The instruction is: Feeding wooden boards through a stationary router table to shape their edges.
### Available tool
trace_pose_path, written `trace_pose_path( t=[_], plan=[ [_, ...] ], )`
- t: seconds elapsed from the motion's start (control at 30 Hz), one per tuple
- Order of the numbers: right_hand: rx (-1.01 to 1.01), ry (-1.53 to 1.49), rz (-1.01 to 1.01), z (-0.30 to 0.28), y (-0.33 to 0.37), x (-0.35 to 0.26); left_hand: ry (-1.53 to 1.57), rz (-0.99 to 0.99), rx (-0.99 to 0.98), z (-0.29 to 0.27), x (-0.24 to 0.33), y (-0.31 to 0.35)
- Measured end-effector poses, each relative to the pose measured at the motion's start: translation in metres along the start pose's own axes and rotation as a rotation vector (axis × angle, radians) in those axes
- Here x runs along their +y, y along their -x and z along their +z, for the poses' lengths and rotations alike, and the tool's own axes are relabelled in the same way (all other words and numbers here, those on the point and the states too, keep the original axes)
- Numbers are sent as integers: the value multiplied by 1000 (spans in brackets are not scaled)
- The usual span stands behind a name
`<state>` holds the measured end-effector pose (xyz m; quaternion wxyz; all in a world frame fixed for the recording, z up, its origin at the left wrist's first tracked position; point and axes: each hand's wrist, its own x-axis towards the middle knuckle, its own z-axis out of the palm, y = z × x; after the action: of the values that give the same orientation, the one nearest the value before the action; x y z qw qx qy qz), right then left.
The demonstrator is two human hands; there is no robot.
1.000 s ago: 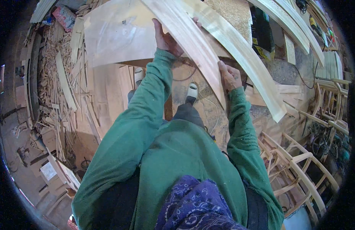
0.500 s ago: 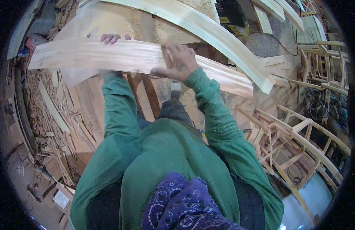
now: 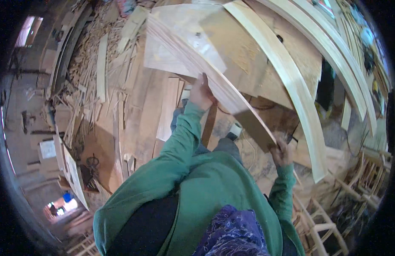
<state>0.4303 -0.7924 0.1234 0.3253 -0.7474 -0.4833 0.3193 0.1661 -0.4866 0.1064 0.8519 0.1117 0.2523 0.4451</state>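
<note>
Long wooden plank [image 3: 212,83] held in both hands, slanting from far left to near right, far part over the pale sheet [image 3: 161,53] on the work surface [image 3: 300,57]. Can't tell if the far end touches down. Right hand [image 3: 282,151] has the near end, fingers closed around it; probably gripped there because the tip gives the best control of angle and twist. Left hand [image 3: 201,94] sits near mid-length at the near edge, likely to carry the weight. Its fingers are mostly hidden by the plank, so can't tell how far they're curled. Plank tilted, one long narrow edge showing; near end in shade.

Second curved plank [image 3: 293,79] lies across the surface, right of the held one and apart from it, near end overhanging; likely left there within easy reach. More curved planks [image 3: 329,47] farther right, roughly parallel, likely laid so to save space. Offcut pile [image 3: 88,53] far left, seemingly out of the footway. Wooden frames [image 3: 325,226] lower right, clear of the hands.
</note>
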Motion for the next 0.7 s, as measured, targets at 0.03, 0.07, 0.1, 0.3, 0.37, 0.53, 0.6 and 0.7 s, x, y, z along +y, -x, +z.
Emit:
trace_pose_path(
  t=[0.03, 0.07, 0.1, 0.3, 0.37, 0.53, 0.6, 0.7],
  plan=[
    [-98, -78, 124, -3, 11, 15, -46, -30, 77, -7, 3, 3],
    [-5, -317, 120, 6, 27, 25, -59, -57, 28, -15, 5, 6],
    [112, -548, 108, 13, 35, 34, -63, -11, -10, -24, 1, 8],
    [-143, 211, 75, 5, 41, 31, -32, -55, 329, -58, -58, 13],
    [-200, 593, 156, 17, 56, 18, -38, -87, 358, -63, -67, 9],
    [10, 705, 114, 45, 73, 45, -74, -87, 381, -59, -73, 1],
    [8, 742, 73, 48, 76, 63, -128, -80, 398, -51, -72, 0],
    [27, 771, 16, 44, 76, 75, -186, -112, 417, -35, -67, 1]
  ],
)
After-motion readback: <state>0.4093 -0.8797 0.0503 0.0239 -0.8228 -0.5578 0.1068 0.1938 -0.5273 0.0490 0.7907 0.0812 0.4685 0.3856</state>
